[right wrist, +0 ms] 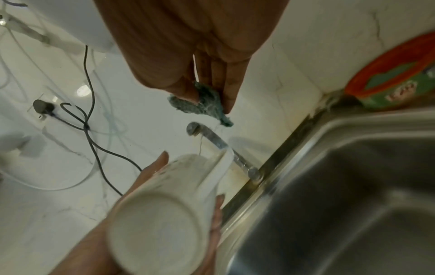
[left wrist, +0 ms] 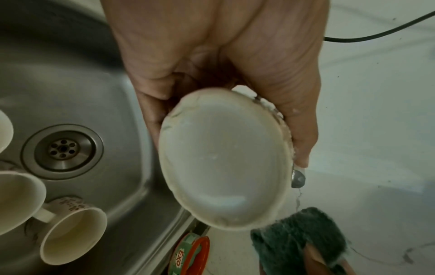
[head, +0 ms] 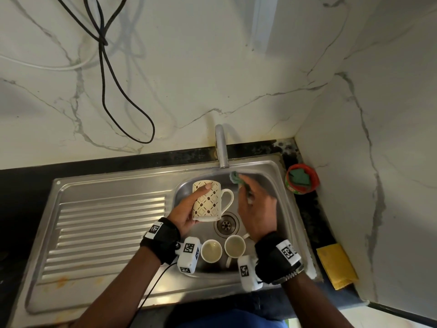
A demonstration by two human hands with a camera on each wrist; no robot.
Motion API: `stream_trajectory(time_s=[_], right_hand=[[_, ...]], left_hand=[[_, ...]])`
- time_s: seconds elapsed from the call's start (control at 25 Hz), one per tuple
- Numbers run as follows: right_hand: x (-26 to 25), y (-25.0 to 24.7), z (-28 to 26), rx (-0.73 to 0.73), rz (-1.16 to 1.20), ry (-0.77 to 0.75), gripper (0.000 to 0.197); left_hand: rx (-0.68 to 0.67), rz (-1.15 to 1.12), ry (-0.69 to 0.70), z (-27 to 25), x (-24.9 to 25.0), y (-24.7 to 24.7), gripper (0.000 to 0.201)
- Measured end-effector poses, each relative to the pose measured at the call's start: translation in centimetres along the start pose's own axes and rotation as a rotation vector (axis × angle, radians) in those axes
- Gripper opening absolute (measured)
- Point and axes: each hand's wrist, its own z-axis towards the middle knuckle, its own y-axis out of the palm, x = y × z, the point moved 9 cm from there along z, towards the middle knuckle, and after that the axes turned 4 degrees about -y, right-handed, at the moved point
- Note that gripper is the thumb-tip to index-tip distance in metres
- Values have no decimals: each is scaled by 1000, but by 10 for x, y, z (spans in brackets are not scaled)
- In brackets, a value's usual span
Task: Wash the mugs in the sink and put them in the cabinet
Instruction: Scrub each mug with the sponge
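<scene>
My left hand [head: 189, 209] grips a cream mug with a brown diamond pattern [head: 209, 202] over the sink basin [head: 267, 178], its base toward me and its handle to the right. The mug's pale base [left wrist: 223, 158] fills the left wrist view, and in the right wrist view the mug [right wrist: 162, 219] sits low with left fingers around it. My right hand [head: 255, 204] pinches a green scrub pad [head: 236, 177] just right of the mug, below the tap [head: 221, 147]. The pad [right wrist: 202, 102] hangs from my fingertips. Two small cream mugs [head: 211, 250] [head: 234, 246] stand upright in the basin near the drain [head: 226, 224].
A red tub with a green pad inside [head: 302, 178] stands on the dark counter right of the sink. A yellow cloth [head: 337, 265] lies at the front right. The ribbed draining board [head: 106, 235] stretches left. Black cables [head: 104, 67] hang on the marble wall.
</scene>
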Motion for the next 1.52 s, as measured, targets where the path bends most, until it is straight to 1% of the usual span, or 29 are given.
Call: stream_trajectory(time_s=[0.04, 0.12, 0.2, 0.24, 0.32, 0.4, 0.52, 0.64, 0.72, 0.8, 0.84, 0.92, 1.0, 1.04, 1.08, 1.2, 1.24, 1.32, 1.44, 1.52], right_hand=[[2, -5, 6, -4, -12, -23, 29], [8, 9, 8, -139, 9, -31, 28], [14, 28, 3, -267, 105, 61, 26], [16, 33, 2, -294, 152, 111, 26], [14, 34, 1, -302, 197, 146, 25], [7, 29, -1, -269, 153, 113, 21], [1, 31, -13, -222, 82, 125, 22], [-1, 47, -33, -316, 1, 179, 27], [-1, 45, -29, -327, -18, 178, 29], [0, 38, -12, -312, -64, 137, 30], [-1, 36, -3, -332, -109, 101, 31], [-6, 41, 9, -435, -221, -3, 36], [-11, 47, 7, -536, -338, -118, 44], [-9, 48, 4, -541, -360, -141, 48], [-6, 46, 2, -515, -334, -113, 50], [-2, 45, -4, -418, -128, 77, 52], [-3, 48, -6, -415, -101, 100, 50], [-3, 54, -8, -431, -96, 91, 46], [4, 53, -8, -428, -123, 98, 46], [8, 51, -7, -405, -131, 125, 45]], left_hand=[[-3, 11, 0, -2, 2, 3, 69], [-23, -30, 4, -3, 4, 7, 61], [-43, -84, -6, -4, 4, 12, 56], [-53, -108, -5, -3, 5, 13, 54], [-73, -164, 7, 0, 6, 10, 53], [-69, -213, 21, 2, 9, 7, 55], [-11, -198, 92, 2, 6, 8, 51], [86, -154, 222, 2, 7, 5, 44], [104, -105, 255, 1, 8, 2, 52], [54, -68, 206, 1, 6, 5, 60], [28, -45, 167, 2, 3, 7, 61], [4, -35, 125, 3, 1, 10, 59], [1, -46, 149, 3, 10, 10, 56], [20, -34, 171, 5, 15, 8, 57], [41, -25, 199, 8, 20, 6, 61], [121, -68, 268, 16, 20, -1, 71], [159, -75, 282, 19, 17, -5, 73], [209, -65, 297, 20, 13, -11, 75], [153, -55, 275, 18, 9, -11, 71], [126, 15, 203, 14, 7, -10, 73]])
